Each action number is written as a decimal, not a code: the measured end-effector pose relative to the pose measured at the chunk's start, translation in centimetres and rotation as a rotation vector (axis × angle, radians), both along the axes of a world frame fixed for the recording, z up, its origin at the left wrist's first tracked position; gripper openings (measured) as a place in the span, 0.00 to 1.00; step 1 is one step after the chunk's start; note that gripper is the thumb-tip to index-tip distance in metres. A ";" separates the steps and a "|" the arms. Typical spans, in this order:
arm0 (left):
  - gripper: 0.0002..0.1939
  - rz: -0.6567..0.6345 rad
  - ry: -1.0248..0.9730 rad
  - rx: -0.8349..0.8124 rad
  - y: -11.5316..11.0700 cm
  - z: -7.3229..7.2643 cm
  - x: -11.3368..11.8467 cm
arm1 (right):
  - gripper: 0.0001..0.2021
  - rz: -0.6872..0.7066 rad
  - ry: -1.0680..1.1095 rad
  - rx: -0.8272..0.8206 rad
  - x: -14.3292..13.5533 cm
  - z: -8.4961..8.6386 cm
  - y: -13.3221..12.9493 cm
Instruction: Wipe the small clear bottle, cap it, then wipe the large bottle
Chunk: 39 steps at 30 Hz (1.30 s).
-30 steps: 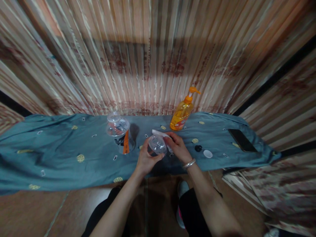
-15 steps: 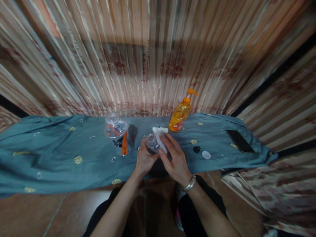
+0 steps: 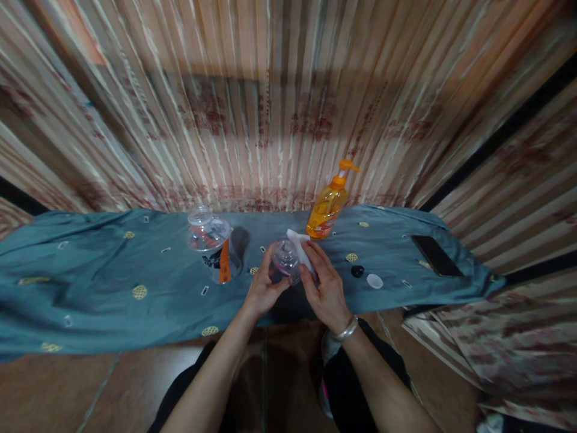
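A clear plastic bottle [image 3: 285,257] without a cap is gripped by my left hand [image 3: 264,288], its neck facing up toward me. My right hand [image 3: 325,291] pinches a folded white tissue [image 3: 301,248] against the bottle's right side. Just beyond the tissue stands an orange pump bottle [image 3: 326,210]. Right of my right hand lie a small black cap [image 3: 357,271] and a white round lid [image 3: 374,281]. The lower part of the held bottle is hidden by my hands.
A larger clear container [image 3: 219,261] with an orange and black label stands left on the teal cloth [image 3: 99,264]. A black phone [image 3: 436,255] lies at the right end. Pleated curtains [image 3: 225,120] hang behind, and dark bars cross both sides.
The held bottle has tilted and shifted slightly right, showing more of its shoulder. My right hand and the tissue have moved a little right, staying at its side.
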<state>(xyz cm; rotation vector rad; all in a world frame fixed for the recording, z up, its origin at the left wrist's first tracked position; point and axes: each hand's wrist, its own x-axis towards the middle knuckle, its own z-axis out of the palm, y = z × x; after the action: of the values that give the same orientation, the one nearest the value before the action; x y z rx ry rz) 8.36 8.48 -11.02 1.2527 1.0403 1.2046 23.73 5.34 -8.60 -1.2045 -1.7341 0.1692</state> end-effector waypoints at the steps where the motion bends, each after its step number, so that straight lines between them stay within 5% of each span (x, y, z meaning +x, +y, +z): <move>1: 0.40 0.008 0.004 0.017 0.2 -0.1 0.0 | 0.23 -0.010 0.007 0.006 0.0 0.0 0.0; 10: 0.34 0.163 0.089 0.123 0.7 -0.2 0.5 | 0.24 -0.034 -0.015 0.086 -1.1 -0.3 -1.0; 15: 0.40 0.304 0.214 0.160 0.8 -0.7 0.8 | 0.26 -0.035 -0.067 0.122 -1.8 -0.6 -1.1; 21: 0.33 0.162 0.287 0.291 -0.4 -2.1 1.2 | 0.23 -0.084 -0.005 0.064 -0.8 -1.0 0.3; 30: 0.24 0.235 0.382 0.264 0.7 -1.7 -0.4 | 0.23 -0.050 0.021 0.055 -1.8 -0.9 -0.1; 39: 0.43 0.202 0.463 0.266 0.9 -0.2 -0.4 | 0.22 -0.019 0.054 0.049 -1.8 -0.7 -0.3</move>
<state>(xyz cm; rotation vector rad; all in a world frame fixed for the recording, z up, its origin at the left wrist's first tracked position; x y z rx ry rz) 7.94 9.42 -11.23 1.7211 1.4009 1.2649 21.96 5.07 -9.33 -1.1704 -1.6705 0.1457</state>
